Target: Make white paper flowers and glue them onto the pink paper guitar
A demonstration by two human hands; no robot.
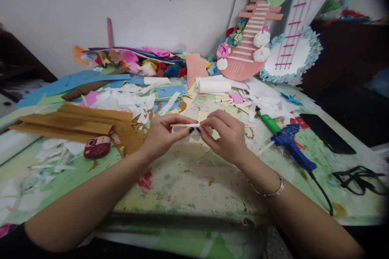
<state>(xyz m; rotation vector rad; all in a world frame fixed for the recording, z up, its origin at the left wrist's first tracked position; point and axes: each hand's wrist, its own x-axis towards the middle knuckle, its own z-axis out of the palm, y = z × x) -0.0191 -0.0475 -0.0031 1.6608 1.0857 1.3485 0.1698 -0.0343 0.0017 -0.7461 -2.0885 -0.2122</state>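
Observation:
Both hands meet over the middle of the table, pinching a thin pale wooden stick (pixel 178 125) that lies crosswise between them. White paper (pixel 192 126) is wrapped around the stick's middle, and a translucent piece of it hangs just below the fingers. My left hand (pixel 164 131) grips the stick and paper from the left, thumb and forefinger closed. From the right, my right hand (pixel 225 133) pinches the same paper, with the stick's end poking out past it. Beside the right hand lie gold scissor handles (pixel 249 132), their blades hidden.
A blue glue gun (pixel 293 145) with a cord, a black phone (pixel 327 133) and black-framed glasses (pixel 360 179) lie on the right. Brown crepe paper (pixel 73 121) and a maroon case (pixel 97 147) are on the left. Behind stand a white paper roll (pixel 214 85) and pink paper instrument (pixel 246 56).

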